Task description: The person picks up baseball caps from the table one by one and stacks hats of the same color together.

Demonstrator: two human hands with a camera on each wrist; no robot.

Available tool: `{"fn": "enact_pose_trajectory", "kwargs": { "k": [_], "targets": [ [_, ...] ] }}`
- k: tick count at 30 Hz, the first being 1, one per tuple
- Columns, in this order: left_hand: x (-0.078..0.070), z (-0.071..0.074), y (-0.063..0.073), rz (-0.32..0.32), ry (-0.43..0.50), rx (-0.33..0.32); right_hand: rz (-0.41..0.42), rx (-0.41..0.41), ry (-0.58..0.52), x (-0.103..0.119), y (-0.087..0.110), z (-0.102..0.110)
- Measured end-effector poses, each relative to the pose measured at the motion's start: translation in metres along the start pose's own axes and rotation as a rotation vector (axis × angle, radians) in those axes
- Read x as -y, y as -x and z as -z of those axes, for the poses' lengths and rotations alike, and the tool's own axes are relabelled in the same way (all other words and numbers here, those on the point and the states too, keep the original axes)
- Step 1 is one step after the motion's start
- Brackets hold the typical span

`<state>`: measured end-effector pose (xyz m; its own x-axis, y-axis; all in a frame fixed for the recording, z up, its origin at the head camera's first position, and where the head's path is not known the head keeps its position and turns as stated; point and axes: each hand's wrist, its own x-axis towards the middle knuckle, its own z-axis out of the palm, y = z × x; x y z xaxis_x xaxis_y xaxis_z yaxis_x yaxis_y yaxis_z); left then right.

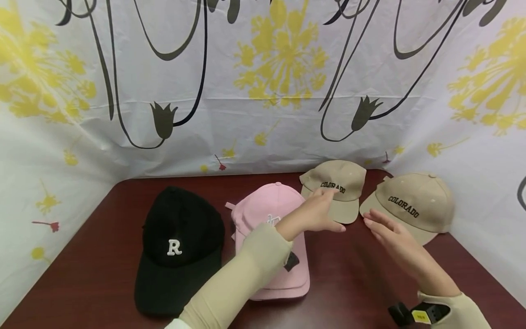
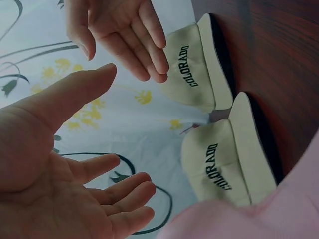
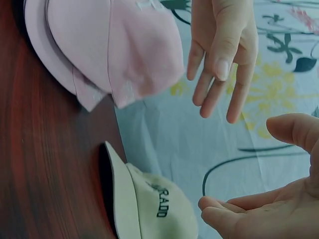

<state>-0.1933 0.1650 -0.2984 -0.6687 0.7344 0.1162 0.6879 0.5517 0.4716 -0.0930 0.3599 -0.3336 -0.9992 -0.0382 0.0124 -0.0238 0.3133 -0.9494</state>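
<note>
My left hand (image 1: 313, 214) hovers over the table beside the pink caps, its fingers overlapping a beige cap (image 1: 349, 180) lettered COLORADO in the head view. Nothing is in that hand; thumb and fingers are spread apart in the left wrist view. My right hand (image 1: 404, 244) is raised in front of a second beige COLORADO cap (image 1: 431, 201), palm facing the left hand and holding nothing. Left of them sit pink caps (image 1: 283, 194), stacked one over another, partly hidden by my left sleeve. Both beige caps rest on the table with brims toward me.
A black cap (image 1: 181, 219) with a white R lies on the left of the dark red wooden table (image 1: 94, 256). White cloth (image 1: 263, 151) with yellow and dark flower prints hangs behind the table and along both sides.
</note>
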Motion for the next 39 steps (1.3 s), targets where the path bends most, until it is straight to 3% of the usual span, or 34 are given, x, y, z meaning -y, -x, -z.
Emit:
{"fn": "enact_pose_trajectory", "kwargs": {
  "k": [15,20,25,28,33,39],
  "targets": [
    [0.008,-0.014,-0.049,0.115,0.091,0.087,-0.035,-0.028,-0.181,-0.010,-0.045,0.025],
    [0.008,-0.014,-0.062,0.210,0.101,0.097,-0.023,-0.036,-0.238,-0.014,-0.064,0.026],
    [0.013,-0.014,-0.073,0.294,0.036,0.080,-0.006,-0.058,-0.328,-0.020,-0.080,0.030],
    [0.018,-0.017,-0.079,0.330,0.018,0.070,-0.029,-0.078,-0.302,-0.028,-0.088,0.032],
    [0.027,-0.029,-0.086,0.419,0.082,0.068,-0.116,-0.119,-0.133,-0.047,-0.096,0.030],
    [0.033,-0.036,-0.094,0.491,0.138,0.065,-0.110,-0.115,-0.019,-0.064,-0.105,0.027]
  ]
}}
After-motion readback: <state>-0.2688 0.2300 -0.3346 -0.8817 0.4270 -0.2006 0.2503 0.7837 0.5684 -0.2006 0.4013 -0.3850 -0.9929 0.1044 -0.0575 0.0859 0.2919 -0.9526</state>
